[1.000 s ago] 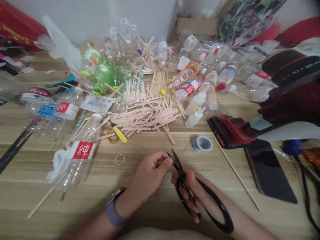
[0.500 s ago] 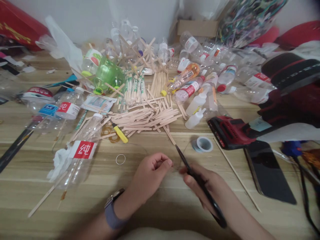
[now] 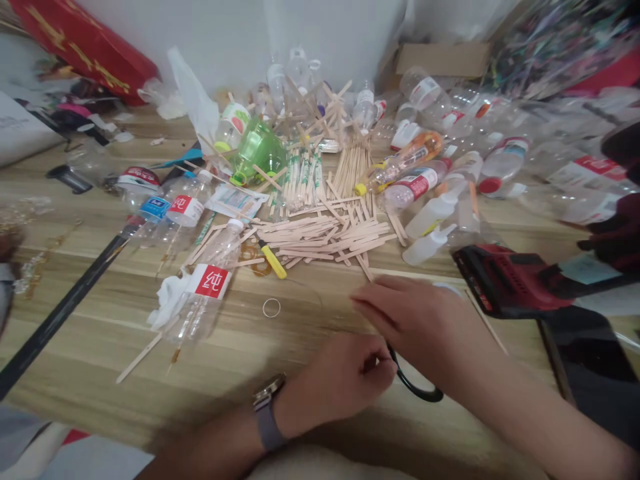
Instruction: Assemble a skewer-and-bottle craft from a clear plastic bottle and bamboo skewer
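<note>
My left hand [image 3: 345, 370], with a watch on its wrist, is closed in a pinch low over the table; what the fingertips hold is too fine to make out. Just above and right, my right hand [image 3: 420, 320] reaches leftward with its fingers together. From beneath its palm shows the black handle loop of a pair of scissors [image 3: 420, 392]; the blades are hidden. Behind the right hand a spool [image 3: 447, 288] is almost wholly covered. A thin wire [image 3: 313, 293] curves over the table left of the hands, near a small ring [image 3: 271, 307].
Flat wooden sticks [image 3: 320, 240] lie heaped beyond the hands, beside a yellow-handled tool [image 3: 274, 260]. A clear bottle [image 3: 210, 283] lies at left, with many more behind. At right are a red and black power tool [image 3: 515, 280] and a phone [image 3: 590, 367].
My right hand has swung up and left, turning palm down over the spool; the scissor blades have gone from sight. My left hand has moved right and lower. The view has shifted left.
</note>
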`<state>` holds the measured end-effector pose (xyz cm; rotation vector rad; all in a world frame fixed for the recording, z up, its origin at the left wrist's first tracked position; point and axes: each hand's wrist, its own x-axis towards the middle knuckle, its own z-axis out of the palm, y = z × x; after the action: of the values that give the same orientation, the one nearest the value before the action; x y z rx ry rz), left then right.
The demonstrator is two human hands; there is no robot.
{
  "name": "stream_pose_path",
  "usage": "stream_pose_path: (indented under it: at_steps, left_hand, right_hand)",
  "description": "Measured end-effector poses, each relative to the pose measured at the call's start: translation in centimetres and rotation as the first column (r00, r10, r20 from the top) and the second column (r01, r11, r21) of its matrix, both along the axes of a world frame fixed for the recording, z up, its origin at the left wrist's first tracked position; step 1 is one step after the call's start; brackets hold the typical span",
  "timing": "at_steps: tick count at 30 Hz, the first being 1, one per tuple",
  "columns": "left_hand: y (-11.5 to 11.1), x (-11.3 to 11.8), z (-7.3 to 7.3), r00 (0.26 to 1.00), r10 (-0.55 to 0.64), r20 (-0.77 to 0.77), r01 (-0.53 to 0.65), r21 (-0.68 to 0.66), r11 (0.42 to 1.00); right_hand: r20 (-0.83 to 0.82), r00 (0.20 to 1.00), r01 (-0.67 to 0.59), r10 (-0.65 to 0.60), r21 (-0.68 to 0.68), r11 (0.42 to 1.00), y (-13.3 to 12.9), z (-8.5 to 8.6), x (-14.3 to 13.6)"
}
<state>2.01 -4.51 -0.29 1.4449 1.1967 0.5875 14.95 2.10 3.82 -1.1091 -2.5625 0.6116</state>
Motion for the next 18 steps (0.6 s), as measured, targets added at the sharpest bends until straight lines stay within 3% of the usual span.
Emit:
stream_pose_path:
  at_steps: [1,2,6,8,11,13,15,18]
  left_hand:
    - [-0.2,0.1,-0.2,0.999,-0.021,-0.047,0.025,0.067,0.997]
    - [-0.3,0.2,-0.4,0.995,-0.040,-0.091,0.051,0.116,0.992]
    - [-0.6,0.4,-0.7,0.971,-0.138,-0.194,0.170,0.163,0.972]
    - [-0.7,0.2,-0.5,0.959,-0.201,-0.199,0.228,0.122,0.966]
    - [-0.9,-0.3,0.0,0.953,-0.239,-0.185,0.257,0.077,0.963]
    - [-0.9,-0.9,0.3,0.971,-0.196,-0.135,0.207,0.071,0.976]
    - [-0.8,-1.6,0.4,0.993,-0.099,-0.064,0.102,0.050,0.994]
    - [-0.3,-2.4,0.6,0.990,0.136,0.046,-0.134,-0.027,0.991]
  right_hand:
    - [0.157,0.968,-0.206,0.195,0.060,0.977,0.9,0.5,-1.8]
    - [0.188,0.939,-0.305,0.289,0.062,0.950,1.7,0.6,-3.7]
    - [0.224,0.790,-0.594,0.571,0.046,0.803,3.0,-1.0,-9.2]
    - [0.229,0.763,-0.629,0.605,0.048,0.776,3.0,-2.6,-10.5]
    - [0.183,0.783,-0.612,0.594,0.062,0.788,3.1,-4.3,-10.6]
    - [0.122,0.820,-0.569,0.559,0.074,0.819,3.4,-4.4,-9.5]
    - [0.049,0.880,-0.474,0.472,0.092,0.876,3.5,-3.7,-7.3]
    - [-0.094,0.975,-0.186,0.200,0.134,0.973,2.3,-2.3,-2.6]
